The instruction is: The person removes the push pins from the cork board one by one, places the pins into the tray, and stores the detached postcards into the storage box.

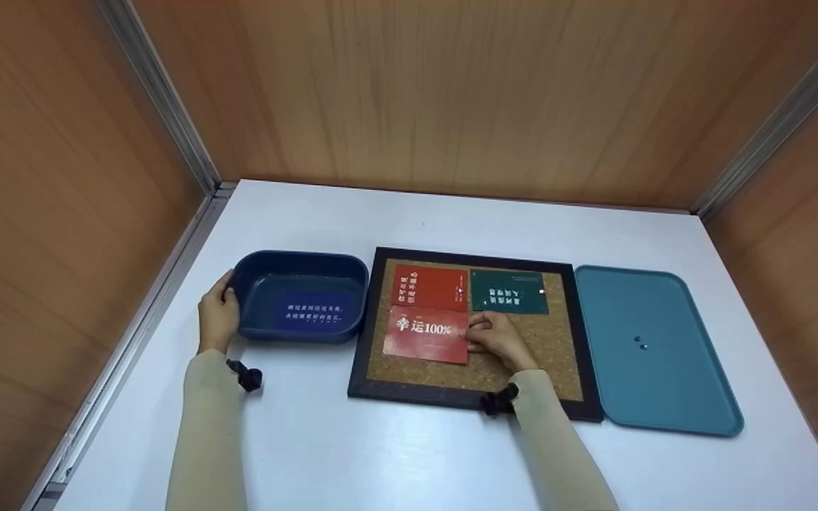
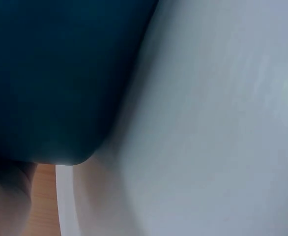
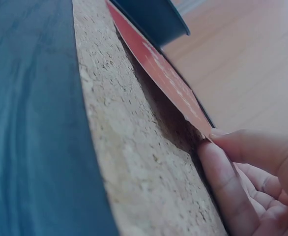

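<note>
My right hand (image 1: 500,339) pinches the right edge of a red postcard (image 1: 420,344) with white lettering, over the lower left of a cork board (image 1: 437,371). In the right wrist view, thumb and forefinger squeeze the corner of that card (image 3: 158,73), its near edge raised off the cork. At the left, my left hand (image 1: 219,312) holds the left wall of a dark blue plastic bin (image 1: 302,337), fingers at its rim. A blue postcard (image 1: 313,310) lies inside the bin. In the left wrist view the bin's wall (image 2: 60,88) fills the upper left.
An orange-red postcard (image 1: 429,287) and a green postcard (image 1: 508,291) lie on the upper board, with small shiny pins at their right sides. To the right, a teal tray (image 1: 672,387) carries a few small pins (image 1: 640,343). Wooden panels (image 1: 451,99) enclose the white table (image 1: 352,454).
</note>
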A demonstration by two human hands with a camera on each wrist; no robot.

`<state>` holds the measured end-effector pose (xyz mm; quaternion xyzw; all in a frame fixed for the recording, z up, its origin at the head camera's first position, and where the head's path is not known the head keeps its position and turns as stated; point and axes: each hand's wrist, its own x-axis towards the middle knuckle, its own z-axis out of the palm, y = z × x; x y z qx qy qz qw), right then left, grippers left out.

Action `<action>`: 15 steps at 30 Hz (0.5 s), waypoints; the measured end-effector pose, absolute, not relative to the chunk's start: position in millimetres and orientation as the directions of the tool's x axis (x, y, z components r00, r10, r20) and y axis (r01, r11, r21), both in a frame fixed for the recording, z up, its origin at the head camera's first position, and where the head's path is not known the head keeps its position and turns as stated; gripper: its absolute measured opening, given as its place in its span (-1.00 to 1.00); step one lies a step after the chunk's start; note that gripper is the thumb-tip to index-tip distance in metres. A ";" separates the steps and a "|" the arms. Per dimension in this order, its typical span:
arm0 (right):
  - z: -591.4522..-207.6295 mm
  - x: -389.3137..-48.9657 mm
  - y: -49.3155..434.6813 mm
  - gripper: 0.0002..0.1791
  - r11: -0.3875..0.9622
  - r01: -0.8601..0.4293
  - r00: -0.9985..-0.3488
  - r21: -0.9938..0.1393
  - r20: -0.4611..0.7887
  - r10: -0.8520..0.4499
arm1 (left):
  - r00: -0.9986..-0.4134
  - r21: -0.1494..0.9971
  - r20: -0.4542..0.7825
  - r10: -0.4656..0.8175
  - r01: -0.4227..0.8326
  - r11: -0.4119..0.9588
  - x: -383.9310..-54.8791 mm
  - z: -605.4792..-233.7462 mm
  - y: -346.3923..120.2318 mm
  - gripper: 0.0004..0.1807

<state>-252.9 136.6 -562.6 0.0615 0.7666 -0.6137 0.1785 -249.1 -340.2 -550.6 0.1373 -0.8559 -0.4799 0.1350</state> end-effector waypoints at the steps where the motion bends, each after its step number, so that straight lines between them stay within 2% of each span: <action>1: -562.5 -253.1 137.1 -0.70 0.233 0.312 -0.930 -0.921 -0.346 -0.125 | -0.927 0.858 0.098 -0.363 -0.106 0.502 -248.9 -550.3 -339.5 -0.52; 15: -559.5 -259.8 141.5 -0.63 0.153 0.342 -0.911 -0.927 -0.367 -0.189 | -0.927 0.869 0.110 -0.358 -0.085 0.487 -247.7 -550.3 -337.9 -0.51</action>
